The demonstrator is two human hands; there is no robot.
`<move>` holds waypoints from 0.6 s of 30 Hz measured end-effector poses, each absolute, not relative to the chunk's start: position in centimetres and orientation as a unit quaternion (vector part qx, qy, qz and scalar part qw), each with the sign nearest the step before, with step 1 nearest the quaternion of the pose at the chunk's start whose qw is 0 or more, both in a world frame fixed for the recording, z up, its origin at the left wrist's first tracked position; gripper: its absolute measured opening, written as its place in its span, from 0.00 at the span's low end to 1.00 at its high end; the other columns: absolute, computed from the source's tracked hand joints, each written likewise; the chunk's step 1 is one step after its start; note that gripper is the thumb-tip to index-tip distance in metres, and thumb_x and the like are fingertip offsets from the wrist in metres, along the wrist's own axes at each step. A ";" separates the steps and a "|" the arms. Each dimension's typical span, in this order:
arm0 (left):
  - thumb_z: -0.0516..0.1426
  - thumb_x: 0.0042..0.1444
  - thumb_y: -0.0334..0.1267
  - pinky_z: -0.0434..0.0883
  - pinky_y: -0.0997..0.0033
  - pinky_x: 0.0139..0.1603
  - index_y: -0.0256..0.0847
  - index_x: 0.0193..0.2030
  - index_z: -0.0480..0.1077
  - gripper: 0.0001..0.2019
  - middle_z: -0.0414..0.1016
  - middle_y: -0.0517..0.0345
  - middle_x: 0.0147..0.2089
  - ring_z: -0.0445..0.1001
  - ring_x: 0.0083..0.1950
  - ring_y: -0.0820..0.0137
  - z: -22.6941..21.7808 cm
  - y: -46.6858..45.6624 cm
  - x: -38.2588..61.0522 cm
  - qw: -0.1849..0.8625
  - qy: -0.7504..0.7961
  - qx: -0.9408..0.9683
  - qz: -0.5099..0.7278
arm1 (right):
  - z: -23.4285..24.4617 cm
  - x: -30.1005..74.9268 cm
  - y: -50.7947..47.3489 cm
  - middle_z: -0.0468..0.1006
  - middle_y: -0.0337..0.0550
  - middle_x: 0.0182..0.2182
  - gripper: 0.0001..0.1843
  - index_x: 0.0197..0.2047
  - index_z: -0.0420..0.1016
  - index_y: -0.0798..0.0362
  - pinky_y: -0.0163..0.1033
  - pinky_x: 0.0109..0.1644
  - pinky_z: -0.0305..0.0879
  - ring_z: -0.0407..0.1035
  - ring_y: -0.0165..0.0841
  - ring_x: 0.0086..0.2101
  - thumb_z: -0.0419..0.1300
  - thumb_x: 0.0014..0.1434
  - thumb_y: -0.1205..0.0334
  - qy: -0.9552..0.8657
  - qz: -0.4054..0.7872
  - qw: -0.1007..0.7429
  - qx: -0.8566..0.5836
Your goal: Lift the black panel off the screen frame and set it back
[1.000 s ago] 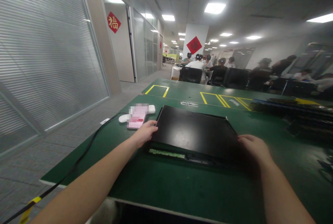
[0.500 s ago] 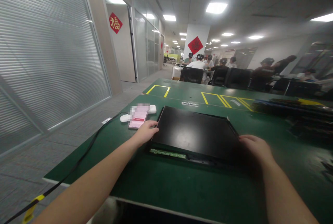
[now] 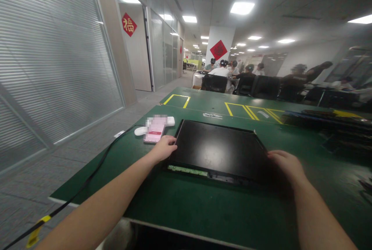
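Observation:
A black LCD screen panel (image 3: 216, 145) lies face up over the green table (image 3: 186, 203). Along its near edge runs a strip of green circuit board (image 3: 188, 170). My left hand (image 3: 165, 148) grips the panel's left edge, thumb and fingers closed on it. On the opposite side my right hand (image 3: 286, 162) holds the right edge; part of its fingers is hidden beneath or behind the panel. Just beyond my left hand rests a phone (image 3: 155, 135) with a pink screen, beside a white object (image 3: 170, 121).
Dark stacked parts (image 3: 343, 130) lie at the table's right. Yellow tape outlines (image 3: 174, 95) and small thin items (image 3: 212, 116) are farther back. A black cable (image 3: 95, 170) crosses the left edge. Several people sit at desks behind black chairs (image 3: 214, 83).
The far edge of the screen panel sits very slightly lower in view. Both hands keep their hold in nearly the same place.

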State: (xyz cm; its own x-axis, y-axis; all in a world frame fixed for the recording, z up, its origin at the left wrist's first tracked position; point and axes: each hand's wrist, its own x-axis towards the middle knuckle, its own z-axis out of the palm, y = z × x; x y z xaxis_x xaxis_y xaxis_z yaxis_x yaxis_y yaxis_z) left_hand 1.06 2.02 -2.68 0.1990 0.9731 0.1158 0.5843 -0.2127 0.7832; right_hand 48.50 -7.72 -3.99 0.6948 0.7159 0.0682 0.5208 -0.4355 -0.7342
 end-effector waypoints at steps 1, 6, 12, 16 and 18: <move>0.60 0.44 0.32 0.67 0.61 0.59 0.40 0.36 0.81 0.11 0.77 0.49 0.52 0.73 0.55 0.54 -2.7 2.0 1.0 0.307 0.550 0.709 0.317 | -4.0 48.5 -7.7 0.83 0.45 0.33 0.13 0.30 0.83 0.47 0.45 0.41 0.64 0.73 0.45 0.38 0.61 0.40 0.55 -0.370 0.125 0.383 -0.837; 0.61 0.42 0.33 0.63 0.60 0.64 0.42 0.36 0.81 0.12 0.76 0.50 0.54 0.70 0.60 0.53 -3.2 2.3 1.0 0.313 0.559 0.696 0.326 | -4.0 48.4 -7.8 0.83 0.45 0.33 0.12 0.29 0.83 0.48 0.45 0.40 0.63 0.73 0.45 0.37 0.62 0.40 0.55 -0.370 0.120 0.396 -0.832; 0.62 0.42 0.34 0.65 0.60 0.64 0.40 0.39 0.80 0.14 0.74 0.46 0.56 0.70 0.61 0.53 -3.7 2.6 0.9 0.311 0.557 0.704 0.312 | -3.7 48.1 -8.0 0.83 0.46 0.33 0.14 0.32 0.83 0.49 0.45 0.40 0.64 0.74 0.44 0.36 0.62 0.40 0.56 -0.350 0.160 0.397 -0.833; 0.63 0.43 0.37 0.68 0.58 0.61 0.38 0.39 0.80 0.14 0.71 0.42 0.59 0.70 0.60 0.51 -3.8 2.6 0.8 0.310 0.552 0.708 0.313 | -3.8 48.2 -7.9 0.83 0.46 0.33 0.13 0.30 0.83 0.49 0.45 0.41 0.64 0.73 0.44 0.37 0.61 0.41 0.55 -0.362 0.136 0.388 -0.836; 0.64 0.42 0.37 0.68 0.58 0.61 0.38 0.38 0.80 0.14 0.71 0.42 0.59 0.70 0.60 0.51 -3.9 2.6 0.8 0.310 0.552 0.706 0.318 | -3.9 48.4 -7.7 0.83 0.46 0.32 0.14 0.29 0.83 0.48 0.45 0.40 0.64 0.73 0.45 0.38 0.61 0.40 0.54 -0.366 0.132 0.383 -0.838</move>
State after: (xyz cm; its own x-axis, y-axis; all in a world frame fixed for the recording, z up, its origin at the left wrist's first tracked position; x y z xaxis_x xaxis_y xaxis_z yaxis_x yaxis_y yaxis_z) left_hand 0.82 2.58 -3.87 0.1880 0.9764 0.1059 0.5825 -0.1977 0.7884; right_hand 48.44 -7.75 -3.93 0.6967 0.7150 0.0583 0.5124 -0.4391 -0.7380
